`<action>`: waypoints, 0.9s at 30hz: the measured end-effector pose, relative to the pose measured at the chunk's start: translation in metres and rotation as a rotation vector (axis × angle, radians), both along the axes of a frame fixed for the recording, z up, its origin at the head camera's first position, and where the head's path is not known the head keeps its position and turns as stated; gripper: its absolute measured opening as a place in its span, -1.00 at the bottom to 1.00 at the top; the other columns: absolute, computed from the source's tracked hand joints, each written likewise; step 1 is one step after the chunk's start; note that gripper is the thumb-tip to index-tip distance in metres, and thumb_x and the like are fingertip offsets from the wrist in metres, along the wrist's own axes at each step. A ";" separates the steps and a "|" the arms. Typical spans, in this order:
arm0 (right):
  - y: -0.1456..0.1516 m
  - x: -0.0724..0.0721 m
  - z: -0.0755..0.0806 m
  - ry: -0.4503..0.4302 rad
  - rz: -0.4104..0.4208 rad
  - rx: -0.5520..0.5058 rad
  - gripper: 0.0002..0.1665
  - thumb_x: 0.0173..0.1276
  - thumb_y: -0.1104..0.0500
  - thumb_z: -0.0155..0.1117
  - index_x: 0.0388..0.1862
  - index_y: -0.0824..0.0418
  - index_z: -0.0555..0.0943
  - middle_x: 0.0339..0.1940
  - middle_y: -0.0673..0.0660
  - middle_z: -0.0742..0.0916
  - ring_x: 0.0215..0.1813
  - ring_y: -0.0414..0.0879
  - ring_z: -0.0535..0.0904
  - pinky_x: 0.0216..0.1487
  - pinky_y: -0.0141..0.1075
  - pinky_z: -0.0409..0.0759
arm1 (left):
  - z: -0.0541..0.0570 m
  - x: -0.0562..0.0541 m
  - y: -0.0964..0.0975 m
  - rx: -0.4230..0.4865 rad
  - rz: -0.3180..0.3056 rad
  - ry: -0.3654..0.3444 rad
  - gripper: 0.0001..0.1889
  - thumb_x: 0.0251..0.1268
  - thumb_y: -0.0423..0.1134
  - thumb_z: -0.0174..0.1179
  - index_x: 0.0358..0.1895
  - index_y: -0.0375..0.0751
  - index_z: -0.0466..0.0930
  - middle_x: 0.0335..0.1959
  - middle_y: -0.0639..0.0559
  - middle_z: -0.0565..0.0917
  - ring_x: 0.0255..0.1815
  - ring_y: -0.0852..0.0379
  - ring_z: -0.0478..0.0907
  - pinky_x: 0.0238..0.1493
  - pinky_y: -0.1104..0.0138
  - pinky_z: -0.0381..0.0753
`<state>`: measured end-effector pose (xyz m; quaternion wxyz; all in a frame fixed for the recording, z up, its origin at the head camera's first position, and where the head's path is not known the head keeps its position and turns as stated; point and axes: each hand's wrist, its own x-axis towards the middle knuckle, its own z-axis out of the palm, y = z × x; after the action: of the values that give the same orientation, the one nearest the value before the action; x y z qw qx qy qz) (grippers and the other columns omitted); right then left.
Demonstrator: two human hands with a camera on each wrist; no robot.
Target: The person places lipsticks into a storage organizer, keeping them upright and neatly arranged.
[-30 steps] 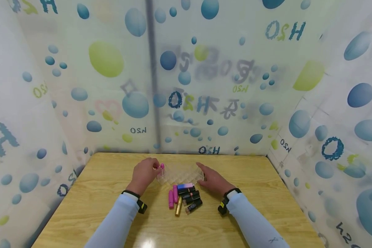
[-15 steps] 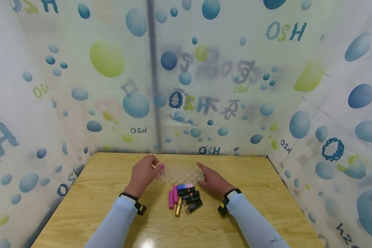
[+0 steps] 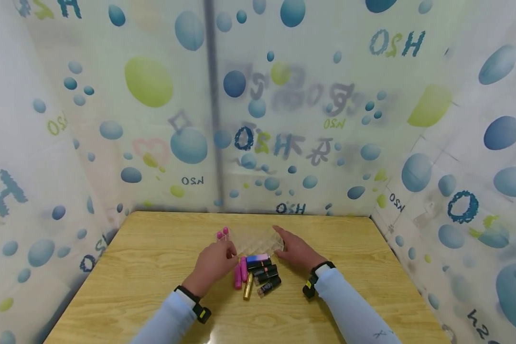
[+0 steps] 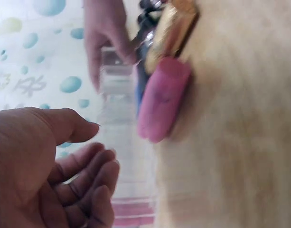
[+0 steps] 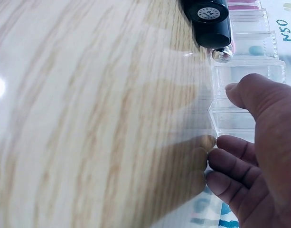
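Observation:
A clear plastic lipstick organizer (image 3: 253,241) stands on the table, with two pink lipsticks (image 3: 225,231) upright in its left end. My right hand (image 3: 298,249) holds the organizer's right end, thumb and fingers round it. My left hand (image 3: 215,265) hovers in front of the left end, beside the loose lipsticks. Its fingers (image 4: 105,178) are loosely bent with the thumb apart, and nothing is between them. Closest to it lie two pink lipsticks (image 3: 238,277). Next to those are a gold lipstick (image 3: 247,286), a blue-and-pink tube (image 3: 257,258) and several black lipsticks (image 3: 266,275).
The wooden table (image 3: 327,306) reaches back to a printed curtain (image 3: 258,119) with blue and green dots, which also encloses both sides. Each wrist wears a black strap with a small camera (image 3: 203,314).
My left hand has let go of a pink lipstick at the organizer's left end and moved toward me and right, to the loose pink lipsticks. The right hand has stayed in place.

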<state>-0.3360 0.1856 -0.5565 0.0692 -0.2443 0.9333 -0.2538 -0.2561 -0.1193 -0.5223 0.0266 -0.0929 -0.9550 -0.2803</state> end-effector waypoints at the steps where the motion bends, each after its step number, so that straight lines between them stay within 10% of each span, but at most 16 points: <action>1: 0.000 0.000 0.000 -0.004 -0.002 -0.002 -0.02 0.67 0.01 0.40 0.87 0.00 0.11 0.76 0.15 0.39 0.72 0.14 0.34 0.67 0.10 0.32 | -0.004 0.002 0.002 0.004 0.005 -0.033 -0.83 0.43 -0.14 0.51 -0.19 -0.05 0.70 -0.41 0.13 0.63 -0.43 0.14 0.51 -0.36 0.21 0.53; 7: -0.001 0.000 -0.001 -0.011 -0.014 0.010 -0.01 0.65 0.00 0.42 0.86 0.01 0.11 0.76 0.16 0.39 0.72 0.15 0.34 0.67 0.10 0.32 | -0.021 0.009 0.014 0.014 0.049 -0.154 -0.76 0.45 -0.05 0.48 -0.12 -0.11 0.69 -0.53 0.13 0.61 -0.50 0.08 0.51 -0.43 0.22 0.44; 27: 0.001 0.001 -0.001 0.014 0.011 -0.011 0.00 0.67 0.03 0.40 0.87 0.02 0.08 0.76 0.19 0.39 0.71 0.16 0.35 0.65 0.11 0.35 | -0.024 0.014 0.024 -0.069 0.057 -0.090 -0.70 0.52 -0.01 0.34 -0.36 -0.04 0.53 -0.70 0.21 0.54 -0.60 0.13 0.48 -0.48 0.21 0.43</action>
<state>-0.3353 0.1869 -0.5572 0.0629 -0.2517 0.9309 -0.2571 -0.2418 -0.0948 -0.5462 -0.0118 -0.0537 -0.9667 -0.2501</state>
